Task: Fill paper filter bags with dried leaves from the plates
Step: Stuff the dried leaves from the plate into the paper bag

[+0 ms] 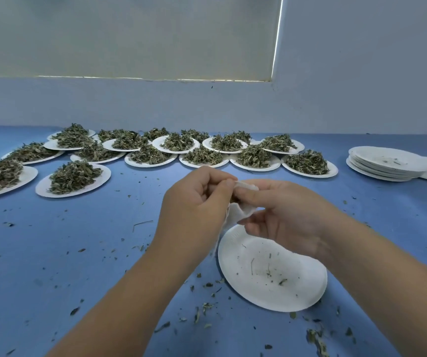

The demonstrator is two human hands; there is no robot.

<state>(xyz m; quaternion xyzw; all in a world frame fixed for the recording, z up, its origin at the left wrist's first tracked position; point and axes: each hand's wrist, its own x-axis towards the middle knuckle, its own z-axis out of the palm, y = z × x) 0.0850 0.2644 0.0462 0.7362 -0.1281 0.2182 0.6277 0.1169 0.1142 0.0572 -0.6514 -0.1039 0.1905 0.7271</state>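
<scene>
Both of my hands meet above the blue table, holding one white paper filter bag (243, 211) between them. My left hand (194, 202) pinches the bag's upper edge with curled fingers. My right hand (284, 215) grips the bag from the right, thumb and fingers curled round it. Most of the bag is hidden by my fingers; some dark leaf shows at its mouth. Directly below the hands lies a white paper plate (271, 269) holding only a few leaf crumbs. Several plates heaped with dried green leaves (73, 176) stand in rows at the back.
A stack of used white plates (385, 163) sits at the far right. Leaf crumbs and stems (202, 310) are scattered over the blue table surface (78, 253). A pale wall and a window blind rise behind the table.
</scene>
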